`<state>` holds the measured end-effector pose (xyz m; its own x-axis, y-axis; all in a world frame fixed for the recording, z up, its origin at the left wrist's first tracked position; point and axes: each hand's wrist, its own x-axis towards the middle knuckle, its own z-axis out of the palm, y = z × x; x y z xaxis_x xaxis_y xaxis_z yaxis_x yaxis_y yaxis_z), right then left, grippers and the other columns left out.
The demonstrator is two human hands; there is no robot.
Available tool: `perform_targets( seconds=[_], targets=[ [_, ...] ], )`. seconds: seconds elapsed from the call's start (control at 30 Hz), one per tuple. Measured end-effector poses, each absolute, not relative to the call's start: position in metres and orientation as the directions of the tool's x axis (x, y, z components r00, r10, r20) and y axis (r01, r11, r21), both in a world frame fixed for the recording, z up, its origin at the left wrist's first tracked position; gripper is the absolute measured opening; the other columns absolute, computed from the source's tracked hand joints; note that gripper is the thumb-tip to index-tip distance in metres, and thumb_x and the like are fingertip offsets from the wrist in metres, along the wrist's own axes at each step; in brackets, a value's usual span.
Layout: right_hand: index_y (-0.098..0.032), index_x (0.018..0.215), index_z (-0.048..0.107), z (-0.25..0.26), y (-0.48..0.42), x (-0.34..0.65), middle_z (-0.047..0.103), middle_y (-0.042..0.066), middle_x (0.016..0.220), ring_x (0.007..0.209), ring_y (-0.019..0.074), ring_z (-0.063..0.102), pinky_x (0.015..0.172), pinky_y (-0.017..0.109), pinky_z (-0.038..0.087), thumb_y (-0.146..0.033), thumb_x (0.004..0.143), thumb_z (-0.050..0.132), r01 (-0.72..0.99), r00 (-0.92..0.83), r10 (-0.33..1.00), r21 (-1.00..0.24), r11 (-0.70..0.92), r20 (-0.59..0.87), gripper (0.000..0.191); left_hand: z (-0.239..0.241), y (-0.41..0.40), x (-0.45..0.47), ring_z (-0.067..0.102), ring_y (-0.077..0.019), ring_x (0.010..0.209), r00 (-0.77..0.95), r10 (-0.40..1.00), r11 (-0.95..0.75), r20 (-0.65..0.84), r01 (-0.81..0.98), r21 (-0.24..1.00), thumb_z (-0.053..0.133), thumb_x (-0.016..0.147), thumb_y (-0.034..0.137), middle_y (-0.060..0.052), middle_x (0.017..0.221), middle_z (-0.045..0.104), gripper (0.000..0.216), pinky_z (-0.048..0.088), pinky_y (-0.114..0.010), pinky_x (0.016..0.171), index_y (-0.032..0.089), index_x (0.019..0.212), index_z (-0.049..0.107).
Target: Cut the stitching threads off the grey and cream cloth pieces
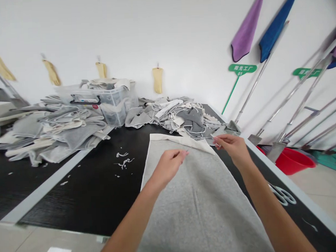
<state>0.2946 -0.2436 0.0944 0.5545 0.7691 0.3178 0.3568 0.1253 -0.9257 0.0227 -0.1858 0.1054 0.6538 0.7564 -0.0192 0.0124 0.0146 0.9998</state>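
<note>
The head view is showing a grey cloth (198, 198) lying lengthwise on the black worktop (98, 194), its near part running toward the wearer and a pale band (176, 141) crossing its far end. The left hand (172, 163) is hovering over the cloth, below the band, with thumb and fingertips drawn together; a tiny thin bit is showing at the tips, too small to name. The right hand (229, 145) is pinching its fingertips narrowly beside the band's right end; whether anything is sitting between them cannot be told. White scissors (283, 194) are lying right of the cloth, partly behind the right forearm. Loose white threads (124, 162) are lying to its left. Beyond its far end, a heap of grey and white cloth pieces (190, 119) is spreading across the worktop. A clear plastic box (114, 105) is standing left of this heap, and a stack of folded grey cloths (66, 129) is lying farther left.
</note>
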Motion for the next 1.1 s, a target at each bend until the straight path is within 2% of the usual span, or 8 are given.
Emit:
perform_targets(
  seconds=[0.1, 0.27, 0.53, 0.67, 0.73, 0.87, 1.0, 1.1],
  targets=[
    [-0.013, 0.077, 0.072, 0.119, -0.206, 0.228, 0.072, 0.007, 0.069, 0.059, 0.0147, 0.065, 0.056, 0.024, 0.055, -0.04, 0.071, 0.075, 0.467, 0.31, 0.911, -0.878, 0.105, 0.274, 0.028, 0.094, -0.225, -0.043, 0.046, -0.0099, 0.059, 0.623, 0.777, -0.148, 0.089, 0.043, 0.988, 0.049, 0.093, 0.045, 0.004, 0.059, 0.049, 0.042, 0.036, -0.022, 0.058, 0.015, 0.066, 0.062],
    [-0.015, 0.071, 0.071, 0.113, -0.126, 0.122, 0.071, 0.005, 0.066, 0.056, 0.0142, 0.067, 0.053, 0.021, 0.053, -0.025, 0.076, 0.068, 0.638, 0.023, 0.975, -0.754, 0.157, 0.222, 0.012, 0.047, -0.28, -0.127, 0.062, -0.0245, 0.104, 0.429, 0.903, -0.096, -0.022, 0.251, 0.963, 0.053, 0.089, 0.053, -0.006, 0.11, 0.073, 0.044, 0.045, -0.031, 0.093, 0.021, 0.111, 0.073],
    [-0.012, 0.085, 0.075, 0.06, -0.038, 0.011, 0.076, 0.01, 0.08, 0.079, 0.0222, 0.073, 0.077, 0.029, 0.057, -0.018, 0.077, 0.067, 0.75, -0.214, 0.975, -0.63, 0.199, 0.053, 0.012, 0.053, -0.292, -0.187, 0.069, -0.0219, 0.096, 0.402, 0.912, -0.205, 0.084, 0.268, 0.941, 0.052, 0.091, 0.048, -0.002, 0.108, 0.076, 0.035, 0.051, -0.024, 0.083, 0.028, 0.109, 0.075],
    [-0.019, 0.121, 0.067, 0.055, -0.029, 0.005, 0.066, 0.011, 0.124, 0.107, 0.0247, 0.068, 0.089, 0.031, 0.055, -0.012, 0.067, 0.075, 0.686, -0.344, 0.939, -0.687, 0.239, -0.016, 0.055, 0.049, -0.287, -0.196, 0.068, -0.0231, 0.098, 0.387, 0.92, -0.17, 0.059, 0.259, 0.951, 0.05, 0.09, 0.052, -0.003, 0.108, 0.076, 0.04, 0.051, -0.026, 0.084, 0.026, 0.109, 0.075],
    [-0.02, 0.13, 0.06, 0.059, -0.032, 0.019, 0.06, 0.011, 0.133, 0.114, 0.0241, 0.064, 0.096, 0.034, 0.053, -0.003, 0.069, 0.067, 0.637, -0.347, 0.938, -0.728, 0.253, 0.022, 0.064, 0.042, -0.287, -0.197, 0.067, -0.024, 0.101, 0.39, 0.92, -0.141, 0.03, 0.259, 0.955, 0.049, 0.091, 0.054, -0.004, 0.108, 0.075, 0.043, 0.05, -0.028, 0.089, 0.025, 0.11, 0.074],
    [-0.013, 0.112, 0.07, 0.072, -0.057, 0.075, 0.072, 0.013, 0.111, 0.105, 0.0226, 0.069, 0.097, 0.037, 0.052, 0.002, 0.072, 0.057, 0.675, -0.145, 0.97, -0.697, 0.242, 0.197, 0.045, 0.03, -0.292, -0.195, 0.065, -0.0247, 0.103, 0.401, 0.916, -0.129, 0.013, 0.263, 0.956, 0.048, 0.09, 0.055, -0.005, 0.111, 0.075, 0.044, 0.049, -0.031, 0.092, 0.026, 0.112, 0.073],
    [-0.011, 0.087, 0.073, 0.082, -0.105, 0.138, 0.076, 0.012, 0.083, 0.081, 0.0236, 0.074, 0.083, 0.037, 0.058, -0.012, 0.072, 0.066, 0.695, 0.142, 0.963, -0.716, 0.068, 0.229, 0.016, 0.024, -0.298, -0.19, 0.066, -0.0249, 0.102, 0.425, 0.905, -0.116, -0.013, 0.276, 0.954, 0.048, 0.09, 0.056, -0.003, 0.11, 0.075, 0.043, 0.05, -0.032, 0.093, 0.028, 0.11, 0.074],
    [-0.012, 0.082, 0.072, 0.088, -0.126, 0.147, 0.075, 0.009, 0.073, 0.068, 0.0222, 0.073, 0.07, 0.033, 0.059, -0.027, 0.071, 0.073, 0.59, 0.143, 0.976, -0.806, 0.051, 0.166, 0.018, 0.027, -0.302, -0.18, 0.065, -0.0252, 0.105, 0.412, 0.911, -0.09, -0.035, 0.281, 0.955, 0.049, 0.089, 0.056, -0.004, 0.112, 0.074, 0.044, 0.049, -0.033, 0.096, 0.027, 0.11, 0.074]
  ],
)
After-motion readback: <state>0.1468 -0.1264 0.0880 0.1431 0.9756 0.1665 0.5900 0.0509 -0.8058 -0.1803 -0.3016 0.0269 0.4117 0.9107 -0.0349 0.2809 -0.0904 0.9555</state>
